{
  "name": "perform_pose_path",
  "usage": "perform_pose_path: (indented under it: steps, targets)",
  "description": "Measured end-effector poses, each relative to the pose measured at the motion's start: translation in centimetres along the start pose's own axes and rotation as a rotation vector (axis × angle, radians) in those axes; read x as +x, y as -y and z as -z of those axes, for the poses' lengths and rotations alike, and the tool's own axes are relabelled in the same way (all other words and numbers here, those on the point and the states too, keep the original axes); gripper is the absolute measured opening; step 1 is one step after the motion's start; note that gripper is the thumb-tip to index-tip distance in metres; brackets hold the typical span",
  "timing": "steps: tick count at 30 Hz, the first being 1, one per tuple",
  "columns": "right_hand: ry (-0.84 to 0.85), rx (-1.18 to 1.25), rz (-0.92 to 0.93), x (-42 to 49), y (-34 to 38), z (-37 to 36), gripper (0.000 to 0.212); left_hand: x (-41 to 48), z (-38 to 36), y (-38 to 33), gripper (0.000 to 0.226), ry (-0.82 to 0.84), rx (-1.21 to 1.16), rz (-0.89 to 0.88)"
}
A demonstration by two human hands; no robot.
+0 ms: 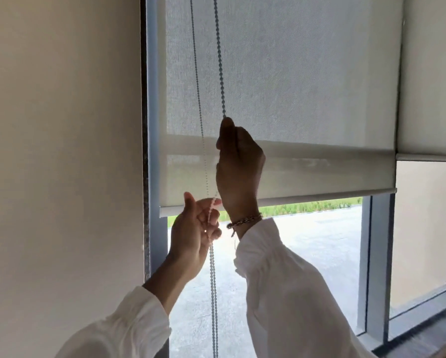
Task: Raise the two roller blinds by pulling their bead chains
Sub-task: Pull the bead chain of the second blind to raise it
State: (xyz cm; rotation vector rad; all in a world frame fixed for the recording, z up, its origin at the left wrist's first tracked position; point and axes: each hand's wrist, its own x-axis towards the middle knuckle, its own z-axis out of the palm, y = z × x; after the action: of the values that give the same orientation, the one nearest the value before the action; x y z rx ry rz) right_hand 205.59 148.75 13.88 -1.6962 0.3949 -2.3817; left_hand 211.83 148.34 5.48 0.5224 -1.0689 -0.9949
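Note:
A pale grey roller blind (307, 81) covers the upper window, its bottom bar (320, 196) partway up the glass. A second roller blind (431, 73) hangs at the right, its bottom edge higher. The bead chain (220, 60) runs down in two strands at the left side of the window. My right hand (238, 166) is closed on the nearer strand, up in front of the blind. My left hand (194, 231) is lower, at the blind's bottom bar, with the chain passing through its loosely curled fingers. Below it the chain hangs straight down.
A cream wall (61, 151) stands close on the left. The grey window frame (377, 267) has a vertical mullion at the right and a sill (428, 339) at lower right. Pavement and grass show outside under the blind.

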Motion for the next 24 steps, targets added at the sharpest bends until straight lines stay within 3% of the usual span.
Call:
perform_pose_path:
  steps: [5, 9, 12, 14, 18, 21, 24]
  targets:
    - [0.036, -0.116, 0.119, -5.8, -2.9, 1.7, 0.038, 2.4, -1.1, -4.5, 0.047, 0.132, 0.066, -0.078]
    - [0.091, -0.194, 0.186, -9.2, -4.6, 2.4, 0.044, 2.7, -3.4, -8.0, 0.038, 0.271, -0.055, -0.129]
    - [0.134, -0.187, 0.188, -9.5, -4.9, 2.6, 0.045, 3.0, -4.3, -8.5, 0.035, 0.188, -0.067, -0.175]
    - [0.183, -0.121, 0.064, -9.2, -5.3, 2.6, 0.044, 3.0, -4.5, -8.2, 0.039, 0.112, -0.041, -0.247]
    - [0.304, 0.129, -0.411, -7.8, -6.3, 2.6, 0.046, 3.1, -4.5, -7.6, 0.04, 0.064, -0.063, -0.328]
    - [0.305, 0.241, -0.513, -5.6, -6.3, 2.7, 0.06, 2.7, -4.2, -6.3, 0.042, 0.063, -0.049, -0.339]
    - [0.27, 0.452, -0.572, -2.9, -5.2, 2.8, 0.052, 1.9, -3.2, -3.7, 0.04, 0.062, -0.035, -0.3]
